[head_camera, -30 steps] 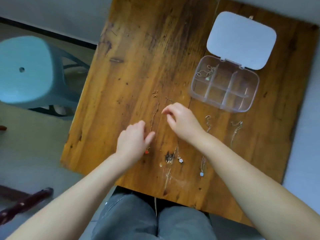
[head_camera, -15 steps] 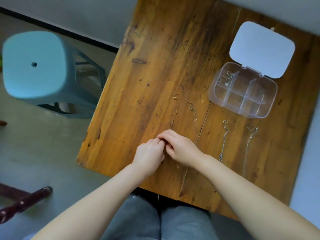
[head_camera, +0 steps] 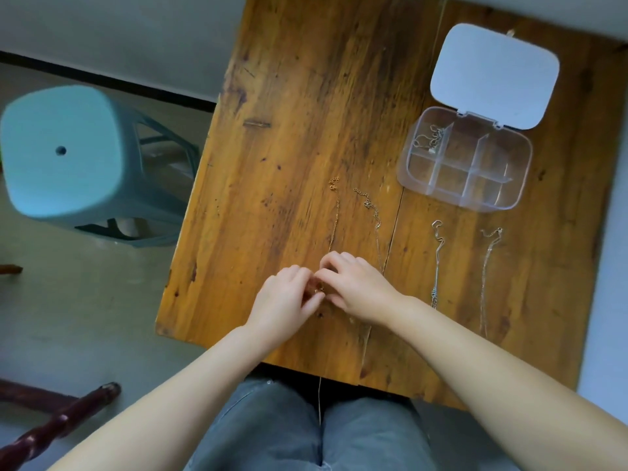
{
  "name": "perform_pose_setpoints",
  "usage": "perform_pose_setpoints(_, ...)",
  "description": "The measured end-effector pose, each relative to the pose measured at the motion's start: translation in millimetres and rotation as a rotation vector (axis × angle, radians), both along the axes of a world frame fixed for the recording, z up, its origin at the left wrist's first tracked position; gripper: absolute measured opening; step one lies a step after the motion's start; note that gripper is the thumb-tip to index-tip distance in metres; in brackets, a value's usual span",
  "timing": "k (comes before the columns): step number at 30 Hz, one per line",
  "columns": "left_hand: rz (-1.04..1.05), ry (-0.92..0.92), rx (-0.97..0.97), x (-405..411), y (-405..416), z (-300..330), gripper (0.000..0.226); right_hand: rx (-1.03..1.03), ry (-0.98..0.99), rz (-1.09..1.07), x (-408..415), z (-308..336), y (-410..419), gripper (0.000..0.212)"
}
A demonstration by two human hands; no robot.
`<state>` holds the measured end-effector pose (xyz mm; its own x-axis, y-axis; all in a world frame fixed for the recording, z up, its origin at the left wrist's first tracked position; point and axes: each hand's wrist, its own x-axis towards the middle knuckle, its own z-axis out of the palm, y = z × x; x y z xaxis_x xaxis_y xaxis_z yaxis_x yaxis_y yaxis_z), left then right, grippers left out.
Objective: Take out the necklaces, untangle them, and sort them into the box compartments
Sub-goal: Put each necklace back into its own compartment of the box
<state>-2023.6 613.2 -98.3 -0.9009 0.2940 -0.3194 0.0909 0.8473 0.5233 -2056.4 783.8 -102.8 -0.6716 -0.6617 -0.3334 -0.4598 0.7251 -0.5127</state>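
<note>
Fingertips of the left hand [head_camera: 284,298] and right hand [head_camera: 356,286], pinched together on the gold necklace [head_camera: 334,222] on the table [head_camera: 306,96] well below-left of the box [head_camera: 464,163], should, I judge, tease gently, never tugging.

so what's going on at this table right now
A person is sorting necklaces at a wooden table. Both hands, left hand and right hand, meet over the near end of a gold chain, working at it with the fingertips. Three more chains lie stretched out alongside. The clear compartment box sits open, with one necklace already in its far-left compartment.
</note>
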Motion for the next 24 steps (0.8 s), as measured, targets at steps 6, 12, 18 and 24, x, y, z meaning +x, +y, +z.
perform_pose_setpoints(6, -0.035, 0.109, -0.111, 9.2, 12.6, -12.6, 0.017, -0.009, 0.061, -0.066, 2.0, -5.2, -3.4, 0.017)
perform_pose_setpoints(12, 0.057, 0.091, 0.13, -7.7, 0.8, 9.1, 0.009, -0.18, -0.307, -0.298, 2.4, 6.9, -2.5, 0.023)
perform_pose_setpoints(18, 0.409, 0.173, 0.367, -71.1, 5.6, 51.0, 0.006, -0.42, -0.407, -0.761, -20.6, 50.1, 37.6, 0.012)
perform_pose_setpoints(24, 0.395, 0.104, 0.493, -121.0, 61.3, 64.3, 0.007, -0.968, -0.501, -1.237, -58.9, 84.4, 116.9, 0.026)
